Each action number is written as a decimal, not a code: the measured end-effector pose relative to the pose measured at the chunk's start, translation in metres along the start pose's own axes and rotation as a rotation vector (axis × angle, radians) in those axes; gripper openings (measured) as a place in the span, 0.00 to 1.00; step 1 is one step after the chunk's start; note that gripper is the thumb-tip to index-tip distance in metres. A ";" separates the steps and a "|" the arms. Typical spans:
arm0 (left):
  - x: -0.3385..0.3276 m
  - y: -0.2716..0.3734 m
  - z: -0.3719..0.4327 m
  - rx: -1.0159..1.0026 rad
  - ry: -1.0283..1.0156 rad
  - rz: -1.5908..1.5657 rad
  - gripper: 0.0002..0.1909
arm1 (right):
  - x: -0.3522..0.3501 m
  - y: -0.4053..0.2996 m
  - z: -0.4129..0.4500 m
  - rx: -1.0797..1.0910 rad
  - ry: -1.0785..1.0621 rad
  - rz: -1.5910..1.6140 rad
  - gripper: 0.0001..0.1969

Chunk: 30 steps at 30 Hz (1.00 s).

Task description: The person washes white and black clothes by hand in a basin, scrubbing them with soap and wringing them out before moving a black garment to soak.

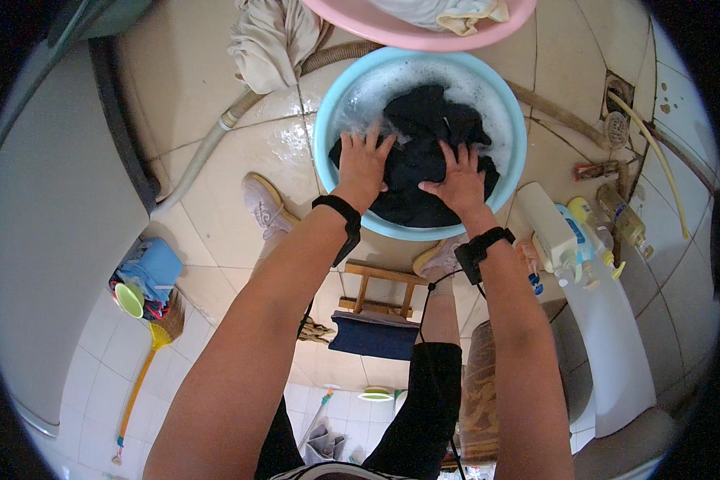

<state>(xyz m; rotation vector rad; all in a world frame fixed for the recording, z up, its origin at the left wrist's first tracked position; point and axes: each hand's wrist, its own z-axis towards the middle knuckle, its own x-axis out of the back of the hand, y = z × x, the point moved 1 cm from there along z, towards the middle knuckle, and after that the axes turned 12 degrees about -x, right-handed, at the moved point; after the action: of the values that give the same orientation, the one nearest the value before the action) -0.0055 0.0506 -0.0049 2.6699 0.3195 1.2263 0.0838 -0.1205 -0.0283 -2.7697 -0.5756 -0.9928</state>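
Observation:
A light blue plastic basin (519, 141) holds foamy water and a dark, soaked garment (417, 162). My left hand (363, 165) presses flat on the garment's left part, fingers spread, beside the foam. On the right part of the same cloth rests my right hand (459, 180), its fingers apart and its thumb pointing left. Neither hand grips the fabric. Black straps with small devices are on both wrists. Whatever lies under the cloth is hidden.
Beyond the basin are a pink basin (420, 41) with light cloth and a crumpled grey cloth (270, 45). A hose (201, 159) runs behind. Pump bottles (549, 225) stand at right; a low folding stool (375, 336) is near my legs. A broom (141, 384) is left.

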 end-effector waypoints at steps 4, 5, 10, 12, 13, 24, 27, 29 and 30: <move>-0.009 -0.003 0.011 0.014 -0.141 -0.155 0.45 | -0.002 0.000 0.005 -0.013 -0.009 -0.014 0.49; -0.011 -0.003 0.011 0.014 -0.126 -0.116 0.44 | -0.003 -0.001 0.007 -0.018 -0.029 -0.049 0.49; -0.025 -0.003 0.025 0.024 -0.138 -0.081 0.36 | 0.004 0.000 0.012 0.022 -0.045 0.004 0.48; -0.035 -0.006 0.029 0.080 -0.148 -0.009 0.29 | 0.014 -0.010 0.012 -0.027 -0.164 -0.087 0.46; -0.036 -0.006 0.030 0.083 -0.146 -0.008 0.29 | 0.011 -0.011 0.013 -0.024 -0.161 -0.088 0.46; -0.059 -0.002 0.035 0.054 -0.042 -0.123 0.08 | -0.041 0.009 0.024 0.060 -0.020 -0.286 0.19; -0.048 0.001 0.033 0.106 -0.044 -0.192 0.07 | -0.030 0.003 0.019 0.113 0.049 -0.337 0.22; -0.064 0.005 0.034 -0.058 0.015 0.040 0.08 | -0.024 0.004 0.021 -0.034 -0.175 -0.336 0.29; -0.066 0.008 0.040 -0.055 0.012 0.025 0.09 | -0.027 0.014 0.023 0.008 -0.186 -0.411 0.34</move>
<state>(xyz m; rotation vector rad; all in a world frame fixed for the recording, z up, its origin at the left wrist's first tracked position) -0.0161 0.0218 -0.0763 2.6289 0.2511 1.2410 0.0838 -0.1358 -0.0628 -2.8141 -1.2101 -0.7930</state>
